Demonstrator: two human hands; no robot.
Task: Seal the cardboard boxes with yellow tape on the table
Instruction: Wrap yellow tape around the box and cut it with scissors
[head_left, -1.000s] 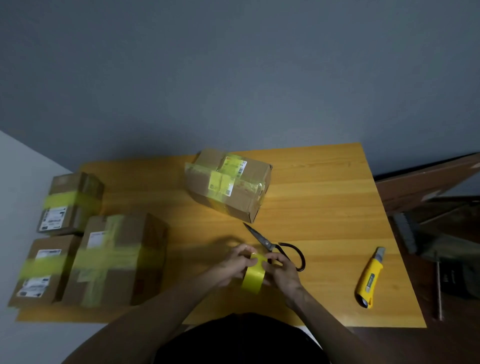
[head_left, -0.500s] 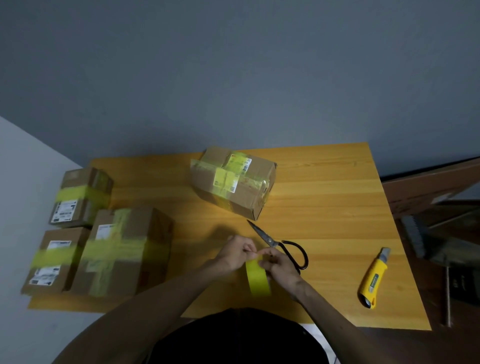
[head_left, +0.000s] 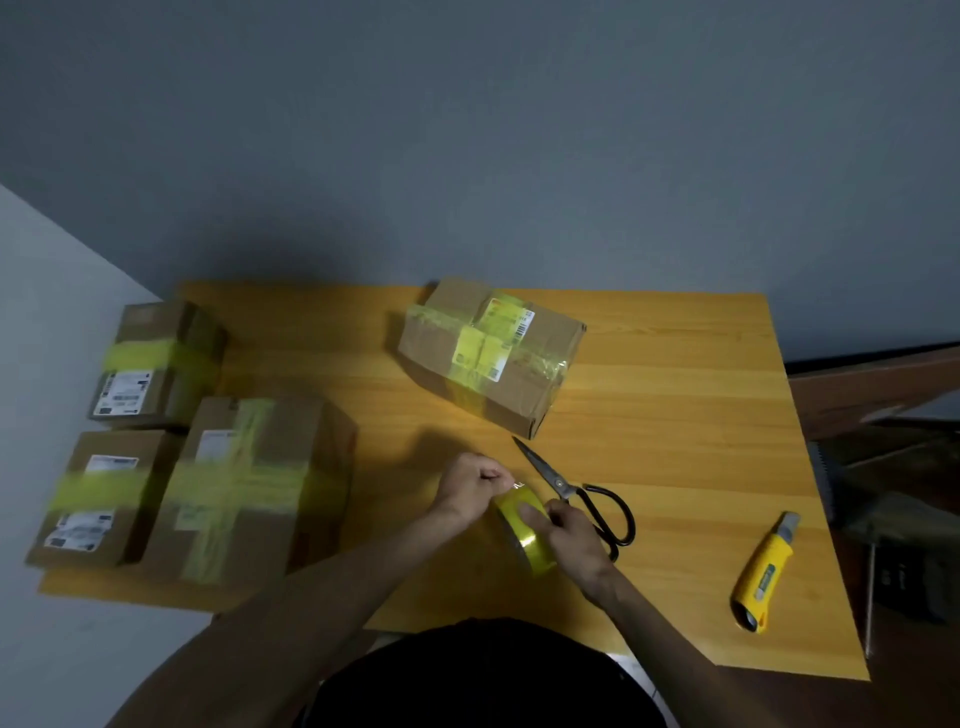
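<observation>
We see black-handled scissors (head_left: 567, 486) lying flat near the middle, blades together and pointing far-left, loops toward the near right. Well apart from them, to the right, lies a yellow utility knife (head_left: 763, 574) at a slant, its grey tip toward the far side. A plain grey wall (head_left: 467, 130) fills the far part of the scene, and a paler white surface (head_left: 47, 291) cuts in at the left. At the far right we make out a slanting brown wooden board (head_left: 878, 389) and, nearer, dark clutter (head_left: 904, 540) too dim to name, with a thin metal rod (head_left: 868, 597) beside it.
</observation>
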